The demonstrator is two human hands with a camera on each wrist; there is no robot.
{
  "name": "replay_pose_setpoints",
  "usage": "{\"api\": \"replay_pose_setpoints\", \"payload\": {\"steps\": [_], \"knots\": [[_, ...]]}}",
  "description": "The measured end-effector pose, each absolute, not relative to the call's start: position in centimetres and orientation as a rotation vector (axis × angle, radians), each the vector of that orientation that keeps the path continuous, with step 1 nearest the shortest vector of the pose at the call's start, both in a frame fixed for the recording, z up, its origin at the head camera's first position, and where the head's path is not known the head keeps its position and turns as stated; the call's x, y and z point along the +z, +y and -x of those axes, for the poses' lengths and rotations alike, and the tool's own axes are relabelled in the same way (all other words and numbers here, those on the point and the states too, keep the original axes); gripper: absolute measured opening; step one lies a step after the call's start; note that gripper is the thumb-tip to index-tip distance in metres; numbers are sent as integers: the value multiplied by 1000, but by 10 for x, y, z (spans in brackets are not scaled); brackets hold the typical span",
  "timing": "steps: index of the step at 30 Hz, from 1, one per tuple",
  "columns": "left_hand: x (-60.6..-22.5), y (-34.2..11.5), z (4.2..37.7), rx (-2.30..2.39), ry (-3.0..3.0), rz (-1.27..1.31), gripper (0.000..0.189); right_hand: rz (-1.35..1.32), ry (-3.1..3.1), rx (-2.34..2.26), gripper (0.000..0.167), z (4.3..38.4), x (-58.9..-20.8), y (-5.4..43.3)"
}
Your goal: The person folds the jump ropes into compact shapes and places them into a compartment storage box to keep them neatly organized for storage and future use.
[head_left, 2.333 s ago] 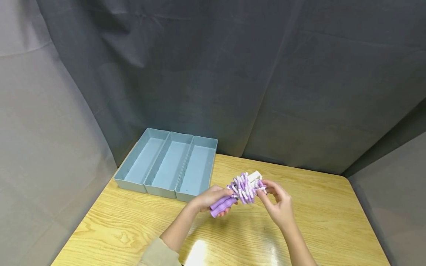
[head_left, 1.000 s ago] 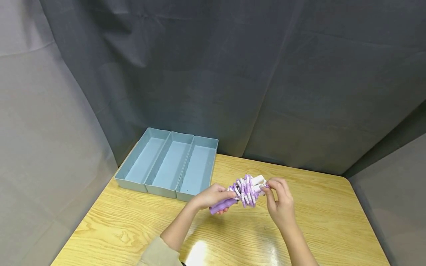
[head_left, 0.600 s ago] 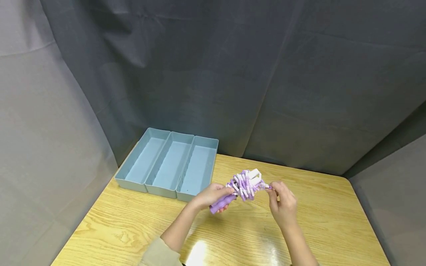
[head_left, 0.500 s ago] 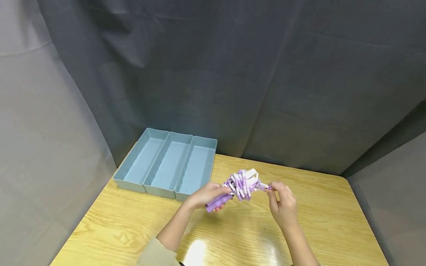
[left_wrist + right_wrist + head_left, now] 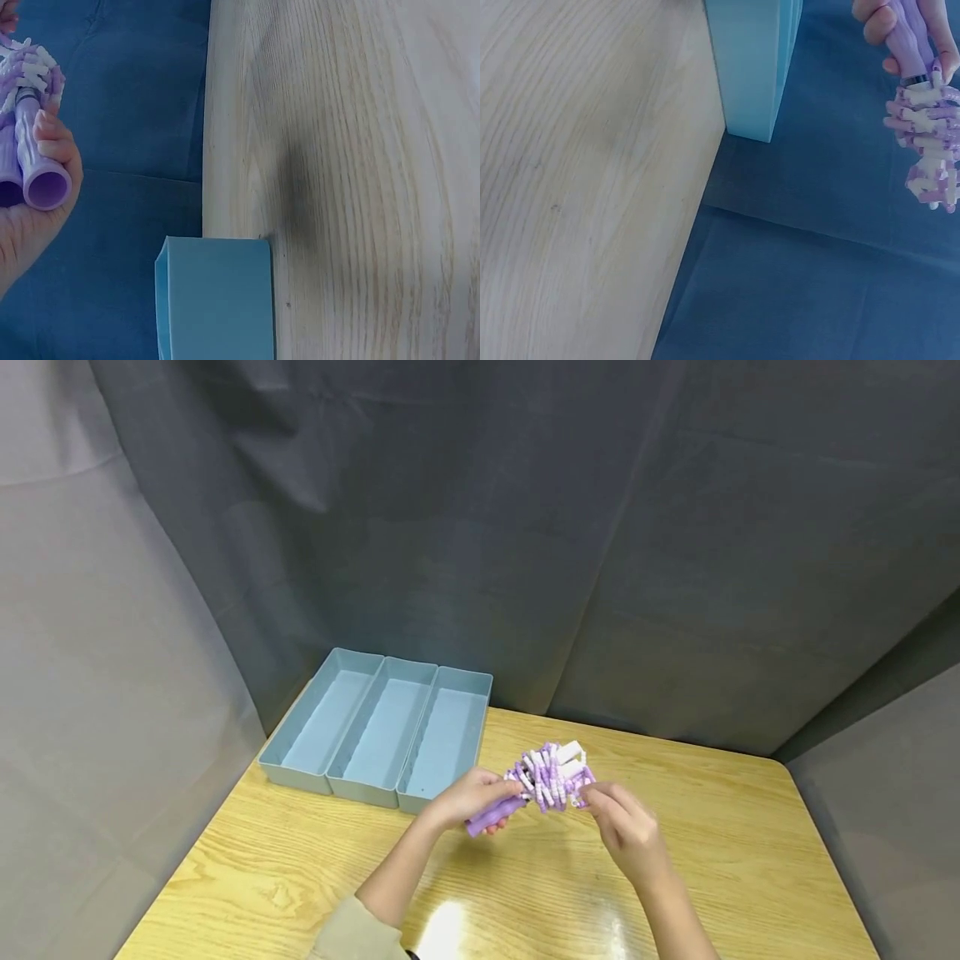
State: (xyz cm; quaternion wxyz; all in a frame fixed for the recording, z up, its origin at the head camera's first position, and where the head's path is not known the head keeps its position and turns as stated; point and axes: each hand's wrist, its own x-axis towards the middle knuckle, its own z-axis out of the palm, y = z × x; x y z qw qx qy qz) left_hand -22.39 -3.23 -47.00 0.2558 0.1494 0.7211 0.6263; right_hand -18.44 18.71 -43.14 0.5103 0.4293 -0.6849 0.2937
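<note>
A beaded jump rope (image 5: 551, 779) in purple and white is wound in a thick bundle around its two handles, held above the table. My left hand (image 5: 474, 799) grips the purple handle ends, thumb on top; their hollow ends (image 5: 46, 189) face the left wrist camera. White handle parts (image 5: 572, 753) stick out at the bundle's far right. With thumb and fingertips my right hand (image 5: 628, 831) pinches the loose beaded end beside those white parts. In the right wrist view the wound beads (image 5: 928, 124) show, but the right fingers are out of that picture.
Three joined blue-grey bins (image 5: 382, 727) stand side by side at the table's back left, nothing visible inside. Wood-grain table (image 5: 720, 843) extends to the right. A dark curtain (image 5: 480, 527) hangs behind and pale grey panels (image 5: 112, 652) flank the sides.
My right hand drew the beaded end out to the right, then came back left and slightly down against the bundle. The left hand keeps its grip and shifted only a little.
</note>
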Motion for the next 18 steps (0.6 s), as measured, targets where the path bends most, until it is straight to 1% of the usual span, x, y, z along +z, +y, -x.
{"api": "replay_pose_setpoints", "payload": {"steps": [7, 14, 18], "knots": [[-470, -29, 221, 1598, 2042, -448, 40, -1081, -1649, 681, 30, 182, -424, 185], [-469, -25, 220, 1535, 2093, -474, 46, -1095, -1748, 726, 27, 183, -424, 186], [-468, -23, 219, 1502, 2100, -492, 44, -1073, -1794, 750, 28, 187, -423, 187]]}}
